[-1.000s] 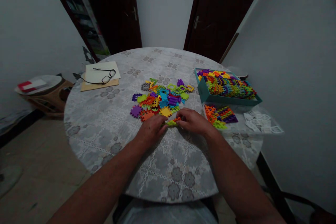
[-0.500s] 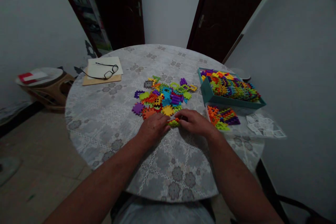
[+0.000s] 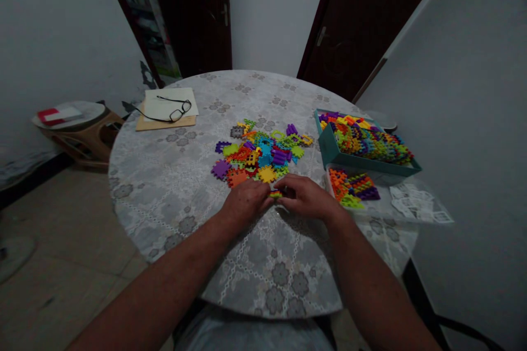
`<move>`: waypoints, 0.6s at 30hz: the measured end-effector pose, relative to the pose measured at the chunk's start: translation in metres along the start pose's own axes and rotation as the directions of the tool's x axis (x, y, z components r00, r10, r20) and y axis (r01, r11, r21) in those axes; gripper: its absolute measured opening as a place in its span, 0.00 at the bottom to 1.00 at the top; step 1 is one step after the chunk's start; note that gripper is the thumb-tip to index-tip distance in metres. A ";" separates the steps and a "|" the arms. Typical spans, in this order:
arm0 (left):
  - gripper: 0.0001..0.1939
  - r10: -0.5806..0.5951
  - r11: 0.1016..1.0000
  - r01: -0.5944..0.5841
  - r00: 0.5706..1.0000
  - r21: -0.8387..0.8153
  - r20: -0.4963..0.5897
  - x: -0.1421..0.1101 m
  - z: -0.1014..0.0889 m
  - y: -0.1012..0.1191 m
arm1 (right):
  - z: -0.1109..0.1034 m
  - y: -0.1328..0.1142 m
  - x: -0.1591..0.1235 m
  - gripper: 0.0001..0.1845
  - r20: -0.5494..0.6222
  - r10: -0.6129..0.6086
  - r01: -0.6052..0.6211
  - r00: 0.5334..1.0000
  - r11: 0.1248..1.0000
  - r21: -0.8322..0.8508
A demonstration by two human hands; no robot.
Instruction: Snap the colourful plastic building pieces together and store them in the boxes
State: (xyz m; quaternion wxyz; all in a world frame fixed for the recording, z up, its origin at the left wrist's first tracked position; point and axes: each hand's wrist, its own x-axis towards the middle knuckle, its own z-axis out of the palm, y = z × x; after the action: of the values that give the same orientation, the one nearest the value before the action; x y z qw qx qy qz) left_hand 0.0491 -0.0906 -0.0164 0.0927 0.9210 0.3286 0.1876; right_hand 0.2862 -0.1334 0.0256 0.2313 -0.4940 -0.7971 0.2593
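Between my fingertips, low over the tablecloth, are small interlocking building pieces [image 3: 275, 194] in green and orange, mostly hidden by the fingers. My left hand [image 3: 249, 199] pinches their left side, and my right hand [image 3: 303, 195] pinches the right side with curled fingers. Just beyond both hands lies a loose pile of toothed plastic building pieces. A yellow square piece [image 3: 267, 174] is nearest, with an orange square piece [image 3: 237, 177] and a purple square piece [image 3: 221, 169] to its left. Purple tube-like pieces [image 3: 281, 157] rest in the middle of the pile.
On the right stands a teal box [image 3: 370, 164] packed with colourful pieces. In front of it a clear plastic tray [image 3: 385, 214] holds orange, green and purple pieces and white frames [image 3: 418, 204]. Eyeglasses [image 3: 176, 115] lie on paper [image 3: 164, 100] at the back left of the round table.
My hands have drawn closer together around the small pieces, covering more of them. The whole view has shifted slightly, so the table's things appear further right.
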 end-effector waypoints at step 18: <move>0.11 -0.540 0.831 0.386 0.730 -0.401 -0.418 0.003 -0.046 -0.044 | -0.126 -0.004 -0.112 0.15 -0.461 0.164 -0.326 0.872 0.897 -0.298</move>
State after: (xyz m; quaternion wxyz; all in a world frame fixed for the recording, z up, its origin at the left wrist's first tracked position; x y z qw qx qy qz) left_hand 0.0075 -0.0526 0.0130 0.1782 0.6998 0.5316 0.4427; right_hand 0.4075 -0.2136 0.1108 0.2672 -0.6713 -0.6911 0.0196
